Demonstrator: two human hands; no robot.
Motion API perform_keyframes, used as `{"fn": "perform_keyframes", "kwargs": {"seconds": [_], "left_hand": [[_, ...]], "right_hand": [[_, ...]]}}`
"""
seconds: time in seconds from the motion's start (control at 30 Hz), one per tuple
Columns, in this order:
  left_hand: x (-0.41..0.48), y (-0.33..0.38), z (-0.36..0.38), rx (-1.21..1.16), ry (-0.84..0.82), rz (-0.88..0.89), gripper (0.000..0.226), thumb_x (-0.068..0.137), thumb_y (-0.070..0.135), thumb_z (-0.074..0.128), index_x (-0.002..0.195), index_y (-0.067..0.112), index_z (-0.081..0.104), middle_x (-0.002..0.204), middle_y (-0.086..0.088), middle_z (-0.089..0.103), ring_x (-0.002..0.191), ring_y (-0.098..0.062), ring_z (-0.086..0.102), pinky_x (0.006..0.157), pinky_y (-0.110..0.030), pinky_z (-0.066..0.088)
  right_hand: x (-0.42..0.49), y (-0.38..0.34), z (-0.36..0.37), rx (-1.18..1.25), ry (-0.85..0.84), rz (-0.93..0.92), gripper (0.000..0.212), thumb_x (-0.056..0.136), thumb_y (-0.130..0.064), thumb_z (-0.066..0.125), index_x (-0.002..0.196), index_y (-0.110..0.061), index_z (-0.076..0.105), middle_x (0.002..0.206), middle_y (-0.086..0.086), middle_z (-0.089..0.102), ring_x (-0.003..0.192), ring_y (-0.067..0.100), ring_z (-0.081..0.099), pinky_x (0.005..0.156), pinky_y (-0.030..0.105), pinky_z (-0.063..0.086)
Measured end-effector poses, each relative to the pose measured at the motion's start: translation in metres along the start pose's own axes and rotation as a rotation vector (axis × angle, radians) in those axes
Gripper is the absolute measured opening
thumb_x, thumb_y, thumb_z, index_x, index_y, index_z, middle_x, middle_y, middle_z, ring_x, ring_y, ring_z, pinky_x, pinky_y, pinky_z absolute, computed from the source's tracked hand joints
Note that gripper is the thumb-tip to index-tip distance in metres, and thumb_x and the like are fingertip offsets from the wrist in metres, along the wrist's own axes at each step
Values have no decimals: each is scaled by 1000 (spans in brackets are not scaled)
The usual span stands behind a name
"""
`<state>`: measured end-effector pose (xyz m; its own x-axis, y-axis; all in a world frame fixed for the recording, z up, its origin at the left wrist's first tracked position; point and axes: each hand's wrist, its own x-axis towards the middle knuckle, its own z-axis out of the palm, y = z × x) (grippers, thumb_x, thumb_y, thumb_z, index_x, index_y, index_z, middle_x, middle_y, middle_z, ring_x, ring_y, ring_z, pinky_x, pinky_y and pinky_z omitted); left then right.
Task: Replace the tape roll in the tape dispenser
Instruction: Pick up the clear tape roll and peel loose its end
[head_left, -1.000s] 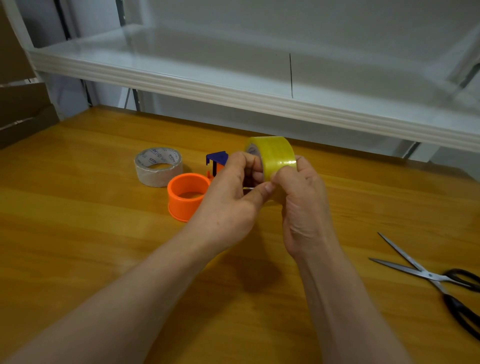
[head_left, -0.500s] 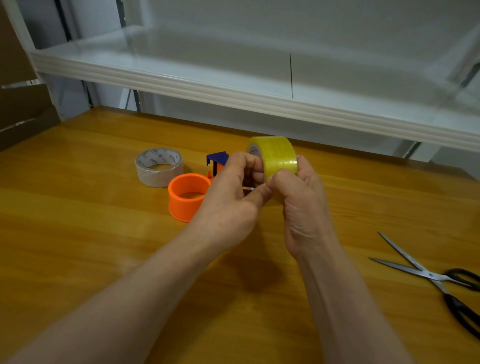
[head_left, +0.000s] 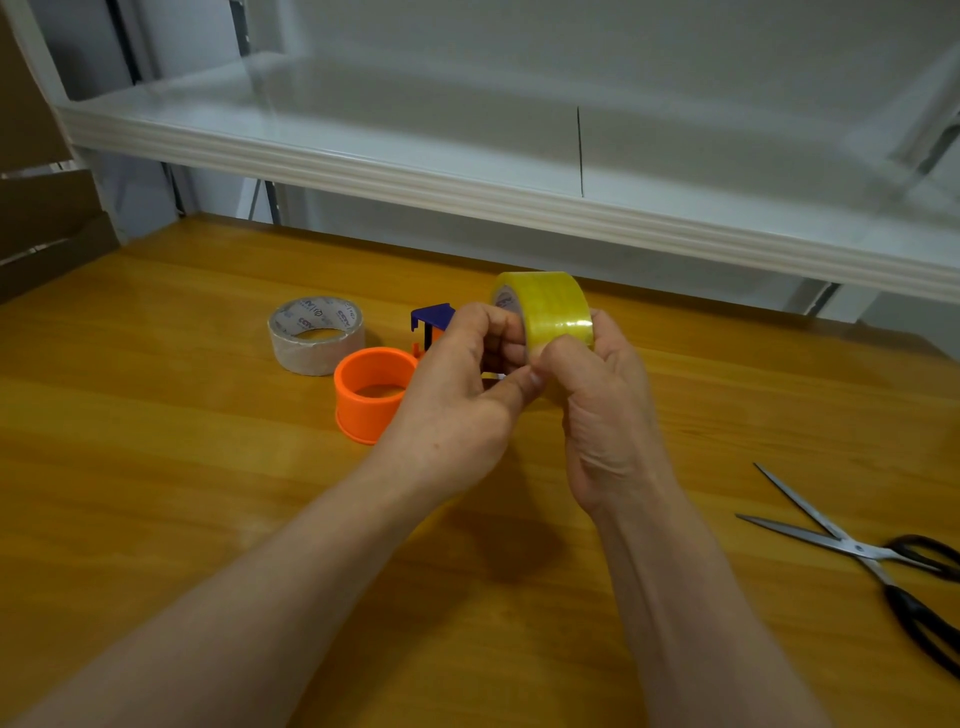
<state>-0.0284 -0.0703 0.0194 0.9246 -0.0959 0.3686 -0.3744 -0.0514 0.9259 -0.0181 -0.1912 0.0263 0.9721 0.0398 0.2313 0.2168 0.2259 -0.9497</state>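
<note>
Gripping the yellow tape roll (head_left: 558, 306) above the desk (head_left: 208, 493), near its back edge, your right hand (head_left: 608, 415) curls round it while your left hand (head_left: 457, 410) pinches its rim — probably hunting the end. Slip, and the film tears or re-sticks.

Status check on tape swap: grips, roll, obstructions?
Left-hand grip and right-hand grip both pinch yellow tape roll, off the table. Orange dispenser beside left-hand grip, no roll on it. Nothing in the way; scissors far right.

Black-handled scissors (head_left: 862, 553) lie open at the right of the wooden table (head_left: 156, 493), below a white shelf (head_left: 415, 171).
</note>
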Motion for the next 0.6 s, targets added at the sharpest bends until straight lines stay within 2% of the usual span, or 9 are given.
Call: {"fn": "perform_keyframes", "kwargs": {"seconds": [0.07,0.17,0.37,0.5,0.6], "left_hand": [[0,1,0,0,2,-2,27,80,21,65,106,16,57,107,-17,64,104,-33,64,88,-42,59],[0,3,0,-17,8,-4,26,81,21,67,105,18,58,104,-14,64,103,-30,65,87,-38,59],[-1,6,-2,-42,-8,-15,24,91,6,68,100,24,56,93,2,63,97,-20,65,86,-32,58],[-1,5,-2,-21,-5,-17,25,90,4,67,98,25,55,92,1,62,94,-18,63,83,-31,56],[-1,5,-2,-19,4,-8,24,90,6,67,99,25,56,94,0,62,97,-22,64,86,-36,57]], "right_hand": [[0,0,0,0,-10,-3,44,72,-5,57,115,-7,65,98,13,73,93,23,73,81,33,60],[0,-1,0,9,-19,-7,44,70,-4,57,114,-8,65,95,8,73,91,20,71,79,31,59],[-2,-1,2,25,-10,-1,41,79,-10,63,120,-9,65,98,6,76,97,24,72,90,41,58],[-1,-1,3,23,2,17,36,80,-6,63,115,-11,65,96,5,74,92,19,71,81,33,57],[-1,-1,2,5,-9,9,37,77,-6,59,113,-14,65,93,2,75,91,17,71,82,31,58]]}}
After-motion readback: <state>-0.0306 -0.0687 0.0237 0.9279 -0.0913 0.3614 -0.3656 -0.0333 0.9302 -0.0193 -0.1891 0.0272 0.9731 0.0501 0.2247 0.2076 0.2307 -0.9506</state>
